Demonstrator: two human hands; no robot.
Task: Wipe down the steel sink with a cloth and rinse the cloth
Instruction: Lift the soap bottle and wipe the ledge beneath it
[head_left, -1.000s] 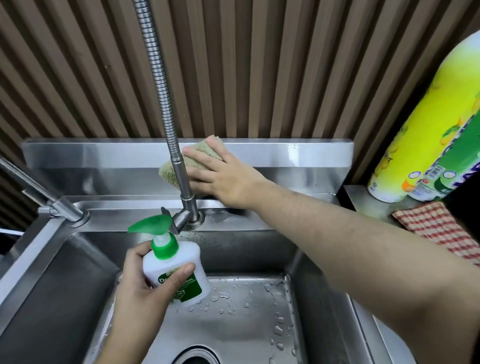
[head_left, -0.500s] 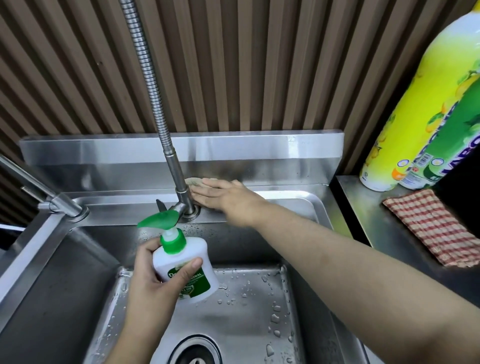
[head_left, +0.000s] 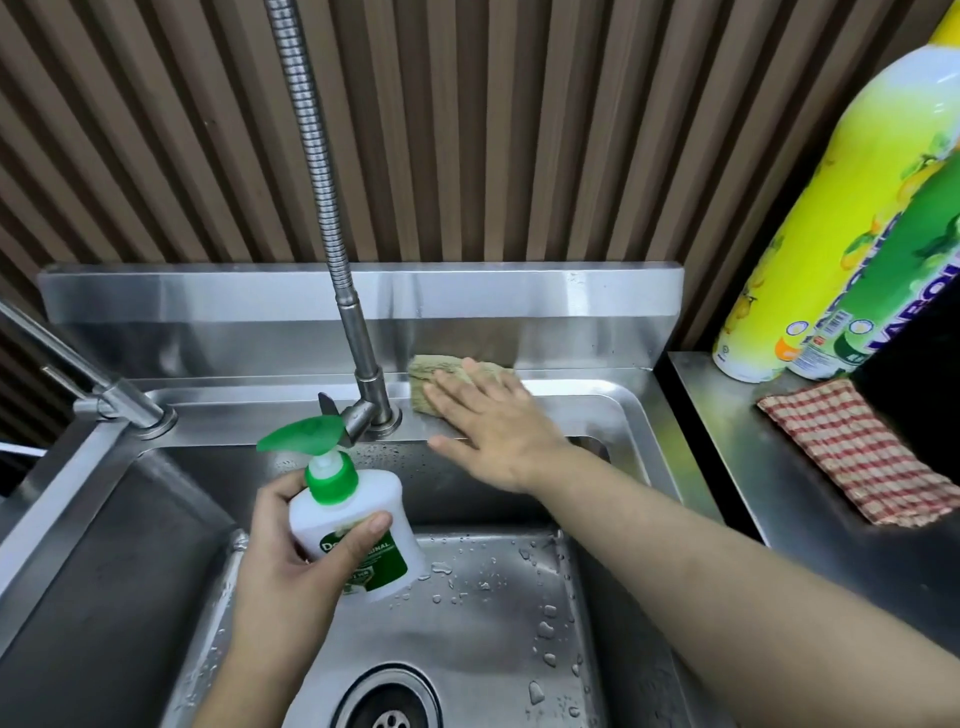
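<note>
Readable lettering — two labels, both partial

On the pump bottle (head_left: 353, 535) we read "De" and "INAL" on its green label (head_left: 387, 564), the middle hidden under the thumb of the left hand (head_left: 280, 566); on the green bottle (head_left: 930, 249) we made out "ABO" — its small print stayed illegible.

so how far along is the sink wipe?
Done: little that shows. The left hand holds the bottle up over the basin, off the steel.
In hand: the right hand presses the cloth flat on the back ledge, just right of the faucet.
Left: the basin floor is beaded with drops, and no water runs in view, so the rinse looks unstarted.
</note>
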